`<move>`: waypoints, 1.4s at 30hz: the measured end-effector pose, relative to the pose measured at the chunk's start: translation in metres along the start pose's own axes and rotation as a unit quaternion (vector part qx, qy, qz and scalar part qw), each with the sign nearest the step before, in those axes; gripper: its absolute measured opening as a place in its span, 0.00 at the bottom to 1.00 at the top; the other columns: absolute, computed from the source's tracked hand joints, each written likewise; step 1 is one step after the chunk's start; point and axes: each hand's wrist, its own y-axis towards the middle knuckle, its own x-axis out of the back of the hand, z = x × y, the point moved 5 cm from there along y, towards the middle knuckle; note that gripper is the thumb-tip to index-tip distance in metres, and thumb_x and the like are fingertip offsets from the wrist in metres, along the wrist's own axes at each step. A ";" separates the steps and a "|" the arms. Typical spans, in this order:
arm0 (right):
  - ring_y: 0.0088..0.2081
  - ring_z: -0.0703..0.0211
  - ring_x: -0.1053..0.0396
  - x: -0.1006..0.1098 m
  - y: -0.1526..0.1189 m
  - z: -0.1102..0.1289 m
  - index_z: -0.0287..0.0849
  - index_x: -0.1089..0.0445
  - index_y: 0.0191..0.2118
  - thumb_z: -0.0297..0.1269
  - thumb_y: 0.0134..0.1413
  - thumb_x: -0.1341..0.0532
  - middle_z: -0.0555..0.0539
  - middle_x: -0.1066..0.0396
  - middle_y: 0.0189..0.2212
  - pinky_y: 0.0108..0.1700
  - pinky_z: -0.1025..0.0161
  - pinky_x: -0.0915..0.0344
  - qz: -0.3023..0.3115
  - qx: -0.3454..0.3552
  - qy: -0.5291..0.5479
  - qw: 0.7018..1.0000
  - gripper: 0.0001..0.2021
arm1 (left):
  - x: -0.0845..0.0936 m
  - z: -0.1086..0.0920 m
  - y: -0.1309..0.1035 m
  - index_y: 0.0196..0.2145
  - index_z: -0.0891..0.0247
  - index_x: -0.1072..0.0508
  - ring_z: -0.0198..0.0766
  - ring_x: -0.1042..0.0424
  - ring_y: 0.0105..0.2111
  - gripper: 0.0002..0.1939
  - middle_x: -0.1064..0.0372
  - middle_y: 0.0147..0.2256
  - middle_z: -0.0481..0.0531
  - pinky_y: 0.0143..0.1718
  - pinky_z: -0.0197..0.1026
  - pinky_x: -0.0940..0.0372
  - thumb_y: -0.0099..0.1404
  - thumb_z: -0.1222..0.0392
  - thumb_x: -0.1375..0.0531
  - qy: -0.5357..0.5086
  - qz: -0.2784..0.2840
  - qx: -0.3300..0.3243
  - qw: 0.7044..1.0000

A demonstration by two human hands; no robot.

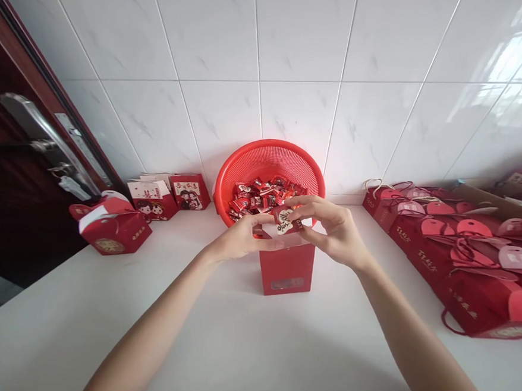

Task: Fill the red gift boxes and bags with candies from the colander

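A tall red gift box (286,274) stands upright on the white counter, with a small clear window low on its front. At its top, my left hand (246,240) is closed on the box's left edge, thumb across the front. My right hand (332,229) has its fingers and thumb closed at the upper right corner. Between my hands shows a red panel (285,220) with a cream cloud-shaped print and dark characters; I cannot tell whether it is a box flap. Right behind is a red plastic basket (233,168) with many red-wrapped candies (261,195).
On the left are a filled-out red box (116,227) and red-and-white boxes (153,200) with cartoon figures. Rows of red handled boxes (426,255) line the right side. A tiled wall (293,114) rises behind; a dark door (15,190) with a metal handle is at left.
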 end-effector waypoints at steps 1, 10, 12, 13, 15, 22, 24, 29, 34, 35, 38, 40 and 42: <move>0.54 0.48 0.27 0.000 0.000 0.002 0.47 0.21 0.42 0.30 0.58 0.36 0.42 0.26 0.55 0.50 0.54 0.26 0.001 0.004 -0.002 1.000 0.08 | 0.000 0.000 0.000 0.51 0.60 0.21 0.48 0.24 0.44 0.25 0.23 0.49 0.55 0.48 0.49 0.29 0.57 0.50 0.28 -0.002 0.000 -0.002 1.000; 0.56 0.48 0.26 0.001 -0.001 0.003 0.47 0.21 0.39 0.32 0.63 0.39 0.43 0.27 0.58 0.54 0.51 0.28 -0.057 0.036 -0.137 0.988 0.08 | 0.002 -0.014 -0.004 0.50 0.57 0.21 0.52 0.30 0.57 0.18 0.26 0.55 0.56 0.59 0.52 0.35 0.63 0.52 0.33 0.058 -0.052 -0.119 0.990; 0.55 0.49 0.26 -0.002 -0.001 0.002 0.47 0.22 0.38 0.30 0.63 0.39 0.44 0.27 0.58 0.54 0.52 0.27 -0.048 0.043 -0.138 0.988 0.08 | 0.002 -0.021 -0.007 0.46 0.57 0.18 0.51 0.29 0.57 0.14 0.24 0.52 0.55 0.58 0.50 0.35 0.64 0.52 0.34 0.053 -0.064 -0.134 0.988; 0.56 0.48 0.26 -0.003 -0.001 0.002 0.47 0.23 0.38 0.30 0.63 0.39 0.44 0.27 0.57 0.55 0.51 0.28 -0.045 0.045 -0.130 0.989 0.07 | 0.002 -0.023 -0.008 0.43 0.57 0.18 0.51 0.28 0.55 0.12 0.23 0.50 0.55 0.56 0.49 0.33 0.65 0.52 0.35 0.048 -0.073 -0.134 0.987; 0.60 0.47 0.30 -0.005 -0.001 0.001 0.47 0.24 0.40 0.31 0.64 0.38 0.44 0.28 0.58 0.56 0.51 0.28 -0.045 0.038 -0.100 0.993 0.06 | 0.002 -0.026 -0.009 0.38 0.59 0.17 0.49 0.25 0.49 0.11 0.22 0.46 0.55 0.51 0.47 0.30 0.67 0.51 0.37 0.033 -0.093 -0.131 0.986; 0.43 0.55 0.22 -0.006 -0.002 -0.014 0.48 0.31 0.47 0.43 0.59 0.32 0.44 0.26 0.50 0.43 0.55 0.22 -0.099 -0.085 0.081 0.988 0.14 | 0.001 -0.027 -0.011 0.36 0.61 0.18 0.46 0.24 0.46 0.12 0.21 0.42 0.55 0.49 0.46 0.30 0.67 0.51 0.37 0.021 -0.122 -0.136 0.983; 0.42 0.55 0.23 -0.002 0.000 -0.013 0.46 0.30 0.44 0.43 0.57 0.31 0.46 0.25 0.41 0.43 0.57 0.23 -0.113 -0.083 0.080 0.987 0.12 | 0.002 -0.027 -0.012 0.38 0.60 0.17 0.47 0.24 0.48 0.12 0.22 0.44 0.55 0.52 0.47 0.31 0.67 0.50 0.37 0.056 -0.122 -0.132 0.982; 0.38 0.58 0.24 0.009 0.002 -0.008 0.44 0.28 0.39 0.34 0.55 0.33 0.48 0.24 0.39 0.41 0.60 0.26 -0.118 -0.081 0.029 0.989 0.06 | 0.003 -0.019 -0.016 0.44 0.55 0.18 0.51 0.29 0.57 0.13 0.25 0.53 0.54 0.56 0.48 0.31 0.64 0.49 0.35 0.165 -0.086 -0.051 0.981; 0.35 0.59 0.27 0.000 0.001 -0.010 0.44 0.27 0.36 0.25 0.55 0.39 0.49 0.23 0.34 0.39 0.61 0.29 0.013 -0.117 -0.103 0.988 0.07 | 0.005 -0.012 -0.012 0.53 0.55 0.22 0.49 0.26 0.53 0.21 0.23 0.52 0.51 0.55 0.48 0.31 0.63 0.52 0.34 0.131 -0.033 0.008 0.991; 0.34 0.59 0.27 -0.002 0.000 -0.011 0.44 0.27 0.36 0.24 0.55 0.40 0.50 0.23 0.33 0.38 0.61 0.30 0.033 -0.124 -0.127 0.984 0.08 | 0.006 -0.011 -0.011 0.55 0.54 0.23 0.49 0.26 0.53 0.23 0.23 0.52 0.51 0.55 0.47 0.31 0.63 0.53 0.34 0.124 -0.019 0.011 0.992; 0.32 0.60 0.28 -0.007 -0.001 -0.013 0.44 0.27 0.37 0.22 0.54 0.41 0.50 0.23 0.32 0.37 0.62 0.32 0.064 -0.133 -0.169 0.974 0.10 | 0.007 -0.012 -0.009 0.58 0.54 0.26 0.46 0.25 0.51 0.26 0.22 0.50 0.50 0.54 0.46 0.32 0.62 0.54 0.34 0.109 0.014 0.015 0.994; 0.33 0.60 0.27 -0.010 -0.001 -0.014 0.43 0.27 0.37 0.20 0.52 0.41 0.50 0.22 0.33 0.37 0.62 0.32 0.077 -0.133 -0.164 0.974 0.11 | 0.007 -0.012 -0.008 0.59 0.53 0.26 0.44 0.24 0.49 0.27 0.21 0.49 0.49 0.54 0.45 0.32 0.62 0.55 0.34 0.100 0.027 0.016 0.995; 0.33 0.59 0.26 -0.013 -0.002 -0.014 0.43 0.26 0.35 0.19 0.51 0.42 0.49 0.21 0.33 0.36 0.63 0.32 0.096 -0.135 -0.156 0.974 0.13 | 0.007 -0.011 -0.008 0.57 0.53 0.25 0.45 0.24 0.50 0.25 0.21 0.50 0.50 0.54 0.46 0.32 0.62 0.54 0.34 0.092 0.030 0.006 0.995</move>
